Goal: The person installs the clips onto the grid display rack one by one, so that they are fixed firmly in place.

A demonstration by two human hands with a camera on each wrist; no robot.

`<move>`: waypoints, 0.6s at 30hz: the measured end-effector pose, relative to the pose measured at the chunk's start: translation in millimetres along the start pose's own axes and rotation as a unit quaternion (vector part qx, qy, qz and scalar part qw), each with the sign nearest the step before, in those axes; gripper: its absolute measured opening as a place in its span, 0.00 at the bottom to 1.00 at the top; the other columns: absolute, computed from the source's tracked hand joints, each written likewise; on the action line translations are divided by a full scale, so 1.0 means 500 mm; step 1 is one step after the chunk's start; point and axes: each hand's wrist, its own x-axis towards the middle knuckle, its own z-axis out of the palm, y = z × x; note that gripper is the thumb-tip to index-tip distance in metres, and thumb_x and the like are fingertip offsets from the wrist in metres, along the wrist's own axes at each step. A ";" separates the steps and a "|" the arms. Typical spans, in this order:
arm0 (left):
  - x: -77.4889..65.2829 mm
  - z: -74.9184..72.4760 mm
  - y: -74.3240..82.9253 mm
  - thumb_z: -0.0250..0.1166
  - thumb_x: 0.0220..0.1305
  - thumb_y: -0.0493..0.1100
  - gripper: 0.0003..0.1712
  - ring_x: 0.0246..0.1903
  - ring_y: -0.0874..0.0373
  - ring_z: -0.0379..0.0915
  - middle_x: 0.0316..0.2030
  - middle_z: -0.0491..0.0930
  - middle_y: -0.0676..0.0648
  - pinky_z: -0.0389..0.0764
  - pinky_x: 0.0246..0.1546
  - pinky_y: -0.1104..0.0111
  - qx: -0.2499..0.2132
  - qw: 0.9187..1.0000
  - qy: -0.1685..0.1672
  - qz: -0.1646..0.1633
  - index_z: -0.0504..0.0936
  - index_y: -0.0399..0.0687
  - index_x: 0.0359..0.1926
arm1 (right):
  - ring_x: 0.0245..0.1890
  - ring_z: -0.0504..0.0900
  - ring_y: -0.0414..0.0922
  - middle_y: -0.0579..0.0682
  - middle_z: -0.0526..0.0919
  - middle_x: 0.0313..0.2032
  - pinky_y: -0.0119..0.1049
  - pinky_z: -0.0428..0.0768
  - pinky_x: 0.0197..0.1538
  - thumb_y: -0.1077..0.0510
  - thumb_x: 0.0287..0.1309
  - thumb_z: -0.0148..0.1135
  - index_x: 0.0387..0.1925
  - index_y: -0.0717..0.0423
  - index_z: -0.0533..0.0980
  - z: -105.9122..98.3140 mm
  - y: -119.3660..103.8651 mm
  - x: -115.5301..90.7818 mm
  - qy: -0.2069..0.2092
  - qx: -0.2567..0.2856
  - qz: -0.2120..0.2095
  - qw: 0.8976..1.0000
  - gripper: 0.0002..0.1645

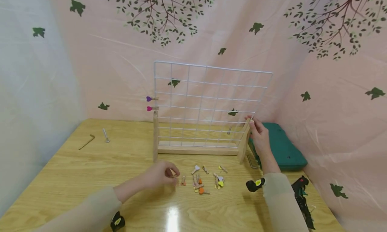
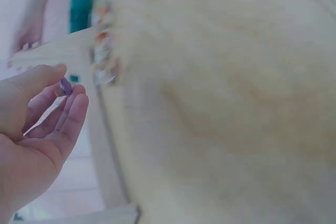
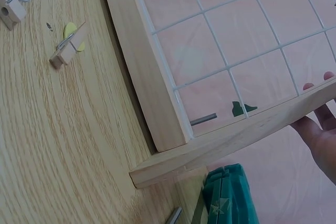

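Note:
My left hand (image 1: 160, 174) pinches a small clothespin, its purple piece (image 2: 65, 86) showing between thumb and fingertips in the left wrist view. It is raised over the table just left of the loose clothespins. My right hand (image 1: 260, 135) holds the top of the right wooden post (image 3: 241, 129) of a stand, fingers on one side and thumb on the other. A white wire grid (image 1: 205, 99) stands upright in this wooden stand. On the grid's left edge are clipped a purple heart clothespin (image 1: 149, 99) and a pink heart clothespin (image 1: 149, 108).
Several loose clothespins with coloured tops (image 1: 199, 185) lie in front of the stand. A green case (image 1: 282, 148) is at the right. An L-shaped hex key (image 1: 87, 142) and a bolt (image 1: 105, 135) lie at the left; another hex key (image 1: 252, 162) is beside the right post.

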 end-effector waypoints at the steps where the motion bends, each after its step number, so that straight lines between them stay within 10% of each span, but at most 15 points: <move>1: 0.001 -0.010 0.004 0.63 0.53 0.36 0.07 0.26 0.65 0.74 0.31 0.80 0.48 0.77 0.25 0.75 0.000 1.000 0.009 0.002 0.81 0.42 0.35 | 0.44 0.73 0.45 0.53 0.74 0.53 0.32 0.79 0.30 0.57 0.64 0.45 0.56 0.58 0.68 0.000 0.000 0.000 -0.001 0.001 -0.001 1.000 0.20; 13: 0.009 -0.189 0.090 0.59 0.58 0.40 0.09 0.37 0.58 0.76 0.38 0.77 0.47 0.78 0.39 0.73 -0.020 0.983 0.179 0.027 0.82 0.44 0.39 | 0.45 0.74 0.42 0.37 0.77 0.47 0.32 0.78 0.30 0.58 0.64 0.45 0.56 0.58 0.68 -0.002 0.000 -0.001 -0.007 0.005 -0.005 1.000 0.20; 18: 0.027 -0.255 0.112 0.62 0.54 0.38 0.12 0.31 0.64 0.78 0.36 0.80 0.41 0.79 0.35 0.74 -0.058 0.950 0.301 0.049 0.81 0.37 0.40 | 0.44 0.75 0.39 0.42 0.77 0.48 0.32 0.79 0.33 0.59 0.64 0.44 0.56 0.59 0.68 -0.002 -0.002 -0.004 -0.009 0.007 -0.008 1.000 0.20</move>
